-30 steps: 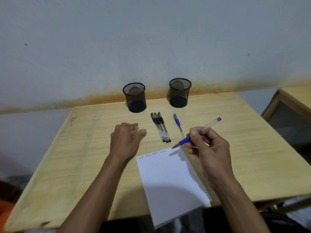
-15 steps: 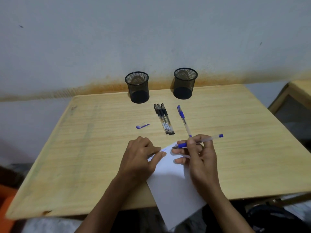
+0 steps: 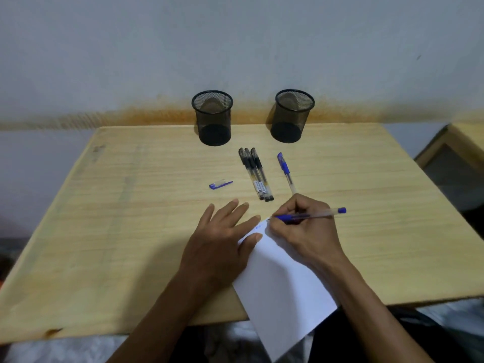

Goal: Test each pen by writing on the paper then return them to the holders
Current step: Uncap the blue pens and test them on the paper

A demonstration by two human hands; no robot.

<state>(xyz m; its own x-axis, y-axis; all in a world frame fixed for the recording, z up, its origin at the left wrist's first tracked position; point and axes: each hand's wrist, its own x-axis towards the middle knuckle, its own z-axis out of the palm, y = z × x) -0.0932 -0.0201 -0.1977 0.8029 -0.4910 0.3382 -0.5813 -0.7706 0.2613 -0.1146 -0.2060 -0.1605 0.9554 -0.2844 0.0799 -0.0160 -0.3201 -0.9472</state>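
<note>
My right hand [image 3: 305,231] grips an uncapped blue pen [image 3: 324,214], its tip on the top right corner of the white paper [image 3: 282,292]. Small blue writing shows along the paper's top edge. My left hand [image 3: 222,239] lies flat with spread fingers on the paper's top left part. The pen's blue cap [image 3: 220,184] lies loose on the table. Three black pens [image 3: 256,174] lie side by side behind my hands, and a capped blue pen [image 3: 286,171] lies to their right. Two black mesh holders [image 3: 212,117] [image 3: 292,115] stand empty at the table's back edge.
The wooden table [image 3: 117,218] stands against a grey wall. The paper's lower end hangs over the table's front edge. A second wooden piece of furniture [image 3: 455,158] stands at the right.
My left hand left the cap on the table, moved back and spread flat on the paper. My right hand lowered the pen tip onto the paper's top edge.
</note>
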